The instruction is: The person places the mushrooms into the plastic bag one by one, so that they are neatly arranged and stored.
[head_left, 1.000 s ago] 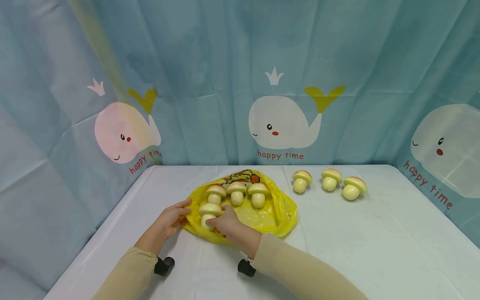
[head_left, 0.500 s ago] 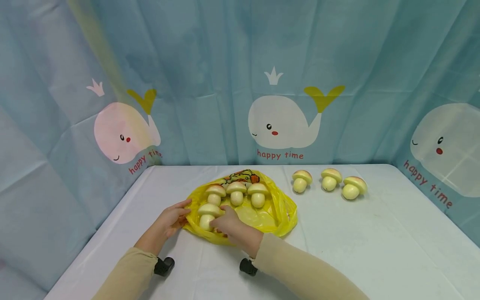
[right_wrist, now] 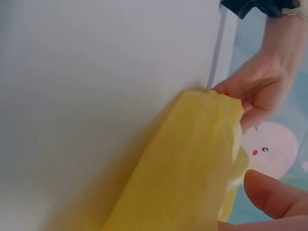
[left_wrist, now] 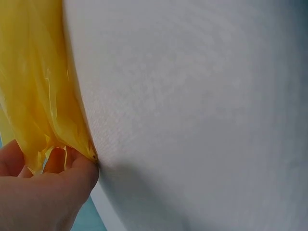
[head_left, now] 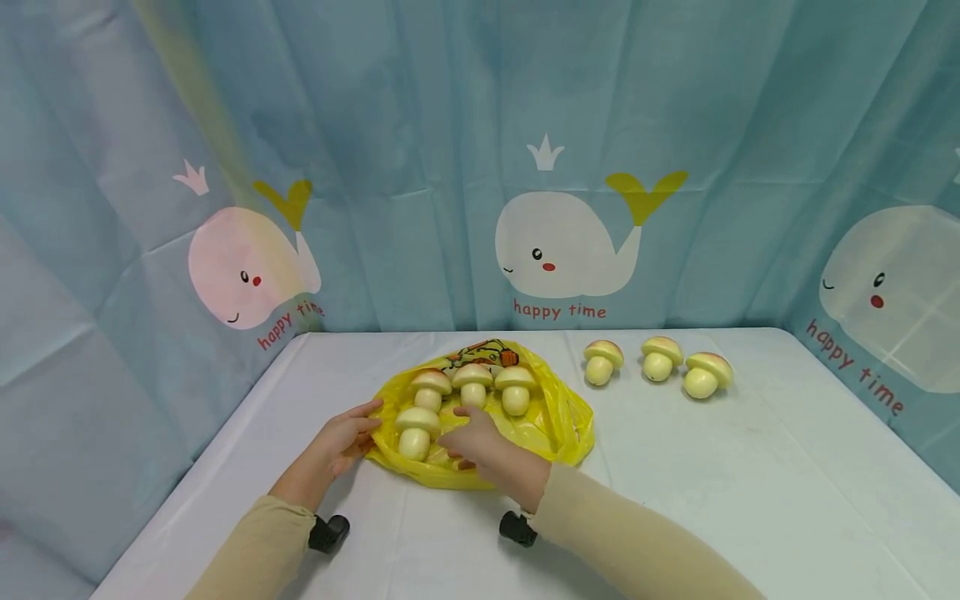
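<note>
A yellow plastic bag [head_left: 528, 435] lies spread open on the white table, with several toy mushrooms inside. My left hand [head_left: 343, 442] pinches the bag's left edge; the left wrist view shows the gathered plastic [left_wrist: 41, 91] between thumb and fingers. Over the bag's front part is my right hand [head_left: 483, 446], fingers apart and holding nothing. Just left of its fingertips stands the front toy mushroom [head_left: 415, 443], stem down with a pale cap. Behind it three more mushrooms form a row, among them the right one [head_left: 516, 398]. In the right wrist view, the bag's side [right_wrist: 178, 168] covers most of its inside.
To the right of the bag, three toy mushrooms stand or lean at the table's back, the rightmost mushroom [head_left: 705, 379] nearest the right side. A blue curtain [head_left: 420, 167] with whale prints hangs behind the table [head_left: 712, 483]. Black wrist cameras sit under both sleeves.
My right hand has let go of the front toy mushroom and drawn back to the right. The mushroom stays at the bag's left front. My left hand has kept its place on the edge.
</note>
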`<state>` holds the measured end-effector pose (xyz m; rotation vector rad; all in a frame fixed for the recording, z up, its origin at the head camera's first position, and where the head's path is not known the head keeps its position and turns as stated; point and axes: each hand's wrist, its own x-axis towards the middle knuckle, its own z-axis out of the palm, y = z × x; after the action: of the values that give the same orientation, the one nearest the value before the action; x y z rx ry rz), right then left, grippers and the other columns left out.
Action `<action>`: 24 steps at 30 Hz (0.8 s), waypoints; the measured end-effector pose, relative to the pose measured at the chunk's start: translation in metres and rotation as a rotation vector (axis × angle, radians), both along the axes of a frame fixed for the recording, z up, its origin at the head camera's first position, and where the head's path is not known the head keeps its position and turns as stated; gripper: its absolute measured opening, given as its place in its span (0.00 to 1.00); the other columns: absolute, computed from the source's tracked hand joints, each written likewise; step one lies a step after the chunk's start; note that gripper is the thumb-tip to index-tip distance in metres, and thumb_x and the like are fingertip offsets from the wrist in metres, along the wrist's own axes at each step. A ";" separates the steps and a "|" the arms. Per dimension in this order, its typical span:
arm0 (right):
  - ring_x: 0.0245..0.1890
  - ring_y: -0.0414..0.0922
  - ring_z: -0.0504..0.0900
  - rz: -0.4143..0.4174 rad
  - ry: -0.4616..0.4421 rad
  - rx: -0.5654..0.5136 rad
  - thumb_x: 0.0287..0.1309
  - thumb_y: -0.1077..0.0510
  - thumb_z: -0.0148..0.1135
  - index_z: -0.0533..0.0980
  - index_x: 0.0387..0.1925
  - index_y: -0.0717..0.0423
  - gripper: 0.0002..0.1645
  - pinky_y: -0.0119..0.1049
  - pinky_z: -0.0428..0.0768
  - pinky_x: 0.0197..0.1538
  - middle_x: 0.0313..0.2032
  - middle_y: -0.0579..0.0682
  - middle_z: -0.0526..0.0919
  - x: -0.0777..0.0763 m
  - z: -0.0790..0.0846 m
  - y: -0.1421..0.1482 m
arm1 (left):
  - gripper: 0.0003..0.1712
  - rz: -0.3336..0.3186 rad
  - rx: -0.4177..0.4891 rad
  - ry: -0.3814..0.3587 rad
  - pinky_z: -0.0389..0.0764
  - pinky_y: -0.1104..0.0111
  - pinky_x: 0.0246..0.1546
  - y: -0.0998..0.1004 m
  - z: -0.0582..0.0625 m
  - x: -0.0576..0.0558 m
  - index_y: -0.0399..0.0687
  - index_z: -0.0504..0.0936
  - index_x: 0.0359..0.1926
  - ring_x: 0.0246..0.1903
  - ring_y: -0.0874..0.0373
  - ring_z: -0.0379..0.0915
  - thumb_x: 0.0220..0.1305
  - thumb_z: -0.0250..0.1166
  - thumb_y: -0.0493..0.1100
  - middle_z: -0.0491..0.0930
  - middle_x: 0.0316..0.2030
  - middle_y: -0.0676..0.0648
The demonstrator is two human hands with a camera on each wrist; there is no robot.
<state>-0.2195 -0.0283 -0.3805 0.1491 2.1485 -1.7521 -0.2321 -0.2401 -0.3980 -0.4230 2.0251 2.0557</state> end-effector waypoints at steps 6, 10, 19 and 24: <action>0.38 0.49 0.80 -0.013 0.008 0.002 0.58 0.65 0.65 0.66 0.65 0.58 0.34 0.37 0.78 0.34 0.48 0.57 0.76 -0.003 0.008 0.020 | 0.31 0.002 0.003 0.001 0.61 0.56 0.64 0.000 0.000 -0.001 0.38 0.54 0.74 0.65 0.44 0.55 0.73 0.49 0.33 0.48 0.73 0.32; 0.39 0.50 0.80 -0.030 0.014 -0.013 0.58 0.64 0.66 0.65 0.65 0.57 0.34 0.39 0.79 0.36 0.48 0.56 0.77 -0.006 0.013 0.034 | 0.31 0.007 0.000 0.004 0.61 0.57 0.64 0.001 0.001 0.000 0.38 0.53 0.74 0.66 0.43 0.54 0.73 0.49 0.33 0.49 0.73 0.32; 0.45 0.57 0.80 -0.045 0.078 -0.034 0.59 0.63 0.64 0.63 0.67 0.60 0.36 0.47 0.79 0.42 0.46 0.58 0.81 -0.010 0.025 0.070 | 0.32 -0.007 0.020 0.008 0.57 0.55 0.67 0.002 0.002 0.000 0.38 0.52 0.74 0.68 0.42 0.50 0.73 0.48 0.32 0.46 0.73 0.33; 0.50 0.59 0.78 -0.071 0.107 -0.038 0.62 0.62 0.61 0.62 0.67 0.60 0.34 0.51 0.77 0.49 0.49 0.60 0.80 -0.013 0.032 0.088 | 0.31 0.001 -0.001 0.005 0.62 0.58 0.63 0.001 0.000 0.000 0.37 0.53 0.74 0.66 0.43 0.54 0.73 0.48 0.32 0.48 0.73 0.32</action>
<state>-0.2323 0.0601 -0.3486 0.1265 2.2076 -1.8791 -0.2321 -0.2387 -0.3977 -0.4201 2.0290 2.0586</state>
